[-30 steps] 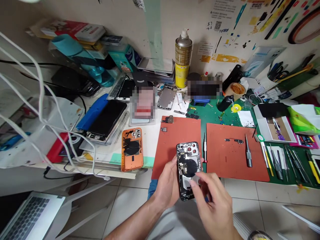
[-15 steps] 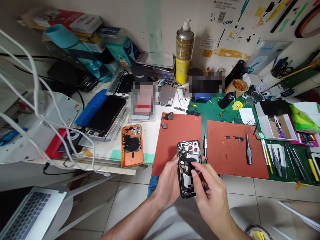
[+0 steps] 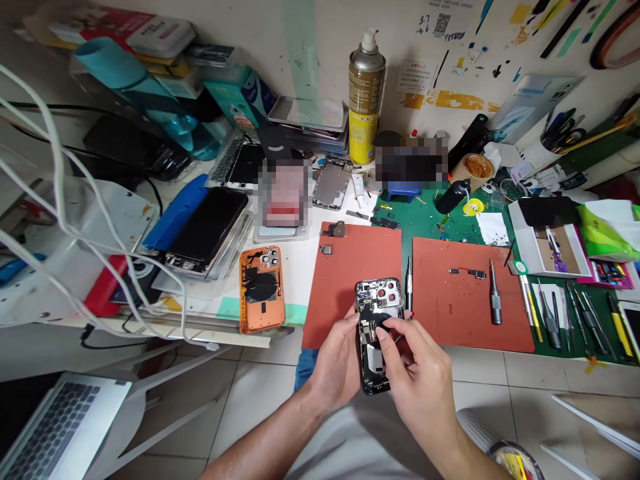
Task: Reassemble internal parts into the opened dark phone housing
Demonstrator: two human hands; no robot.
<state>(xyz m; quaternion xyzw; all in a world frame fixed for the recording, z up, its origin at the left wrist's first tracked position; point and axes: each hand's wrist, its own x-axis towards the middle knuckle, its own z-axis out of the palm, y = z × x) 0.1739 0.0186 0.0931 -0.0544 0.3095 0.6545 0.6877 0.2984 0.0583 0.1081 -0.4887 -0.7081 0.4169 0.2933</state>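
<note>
An opened phone housing (image 3: 374, 373) with a black frame is tilted up over the near edge of the red mat, its inner parts and the camera openings at its top facing me. My left hand (image 3: 336, 363) grips it along the left side, thumb on the rim. Over the housing's middle, my right hand (image 3: 419, 363) has thumb and index finger drawn together beside small metallic parts (image 3: 369, 331). Whatever lies between those fingertips is too small to make out. Just beyond the right hand, a slim metal-handled screwdriver (image 3: 409, 283) lies between the two mats.
An orange phone back housing (image 3: 261, 290) lies left of the red mat (image 3: 365, 250). Small phone parts (image 3: 334, 230) rest on that mat. A second red mat (image 3: 465, 313) carries a thicker screwdriver (image 3: 495, 293). A spray can (image 3: 364, 133) stands behind; white cables (image 3: 65, 200) hang at left.
My right thumb has moved slightly up and left, closer to the index fingertip over the housing. The left hand keeps its hold. The whole view has shifted a little.
</note>
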